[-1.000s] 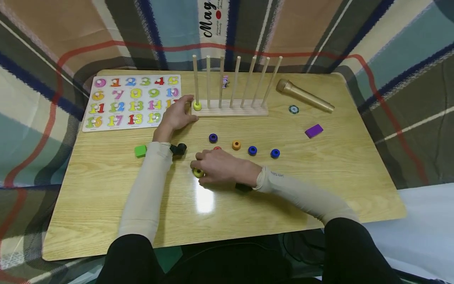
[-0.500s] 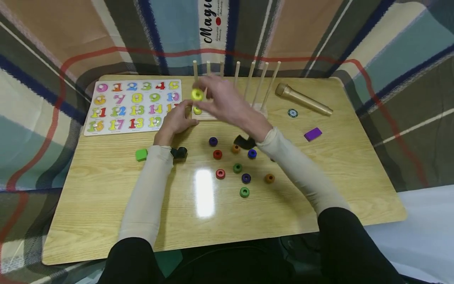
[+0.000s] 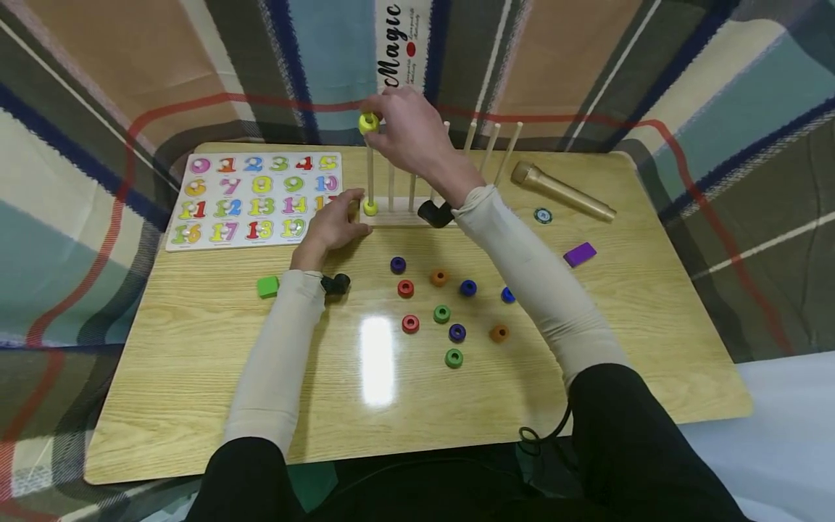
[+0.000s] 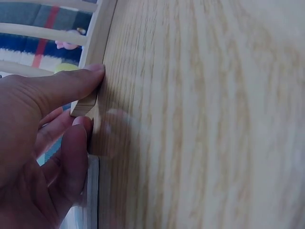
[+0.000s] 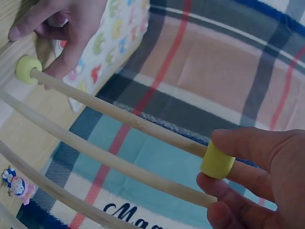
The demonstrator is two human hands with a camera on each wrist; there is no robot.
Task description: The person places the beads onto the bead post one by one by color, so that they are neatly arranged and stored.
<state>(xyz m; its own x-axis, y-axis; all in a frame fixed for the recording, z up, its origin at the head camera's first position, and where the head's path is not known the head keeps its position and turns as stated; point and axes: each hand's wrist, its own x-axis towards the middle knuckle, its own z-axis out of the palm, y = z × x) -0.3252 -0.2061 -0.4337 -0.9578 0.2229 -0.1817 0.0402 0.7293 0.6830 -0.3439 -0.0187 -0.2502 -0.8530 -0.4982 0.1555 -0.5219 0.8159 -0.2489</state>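
Observation:
My right hand (image 3: 411, 138) pinches a yellow ring (image 5: 218, 161) between thumb and fingers at the top of the leftmost wooden peg (image 3: 370, 170). In the right wrist view the peg's tip meets the ring and is hidden from there on. At the foot of that same peg sits another yellow ring (image 3: 370, 209), on the wooden base (image 3: 399, 216). My left hand (image 3: 334, 223) grips the base's left end; in the left wrist view its thumb (image 4: 86, 78) lies along the front edge, with fingers curled at the end face.
Several red (image 3: 406, 288), green (image 3: 442, 314), blue (image 3: 468, 288) and orange rings (image 3: 440, 278) lie in front of the base. A number board (image 3: 261, 199) is at left, a green block (image 3: 267, 287) below it. Rightward are a gold microphone-shaped object (image 3: 561, 191), a round chip (image 3: 543, 215) and a purple block (image 3: 580, 254).
My right hand has picked up the yellow ring from the table and carried it up and away from me to the leftmost peg's top. My left hand stays at the base's end.

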